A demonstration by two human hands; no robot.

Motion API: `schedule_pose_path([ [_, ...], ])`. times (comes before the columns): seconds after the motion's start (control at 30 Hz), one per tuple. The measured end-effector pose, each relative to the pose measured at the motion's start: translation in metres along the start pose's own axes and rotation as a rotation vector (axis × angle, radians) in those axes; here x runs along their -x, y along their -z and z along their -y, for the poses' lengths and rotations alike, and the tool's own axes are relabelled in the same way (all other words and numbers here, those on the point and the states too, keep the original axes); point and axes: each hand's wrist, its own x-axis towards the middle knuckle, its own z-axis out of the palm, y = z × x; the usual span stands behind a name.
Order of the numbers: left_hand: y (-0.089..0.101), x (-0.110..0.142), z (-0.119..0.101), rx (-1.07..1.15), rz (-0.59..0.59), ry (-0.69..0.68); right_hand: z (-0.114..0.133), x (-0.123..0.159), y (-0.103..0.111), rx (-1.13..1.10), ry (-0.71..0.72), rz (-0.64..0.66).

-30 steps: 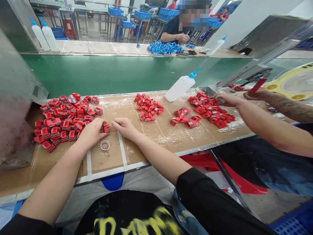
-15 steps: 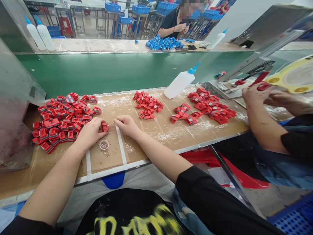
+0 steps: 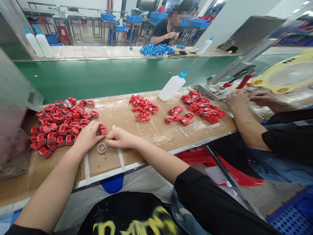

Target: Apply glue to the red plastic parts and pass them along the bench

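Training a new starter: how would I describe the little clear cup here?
On the tan workbench, find the two white tape strips at its near edge. Between them, right under the hands, sits a small clear cup, unlike the heaped red blocks.

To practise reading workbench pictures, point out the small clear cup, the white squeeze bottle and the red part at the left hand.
small clear cup (image 3: 97, 148), head view, on its rim
white squeeze bottle (image 3: 170, 89), head view, on its body
red part (image 3: 103, 130), head view, on its top face
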Motion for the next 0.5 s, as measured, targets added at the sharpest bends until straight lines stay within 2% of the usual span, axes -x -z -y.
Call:
schedule_pose_path([
  [0.07,0.000,0.000,0.001,-0.001,0.003,0.014,0.001,-0.001,0.004,0.127,-0.034,0.095],
  [0.13,-0.001,0.000,0.002,-0.006,0.000,0.005,-0.010,-0.005,0.022,0.259,-0.114,0.059],
  [0.27,-0.005,0.001,0.006,-0.006,-0.018,-0.031,-0.055,-0.017,0.096,0.620,-0.472,-0.353],
  [0.3,-0.005,0.001,0.006,0.009,-0.025,-0.032,-0.068,-0.020,0.116,0.682,-0.535,-0.409],
  [0.4,-0.005,0.003,0.006,0.100,-0.071,-0.012,-0.096,-0.028,0.159,0.709,-0.567,-0.385],
  [0.5,-0.004,0.005,0.003,0.285,-0.097,0.053,-0.109,-0.030,0.170,0.652,-0.502,-0.351],
])
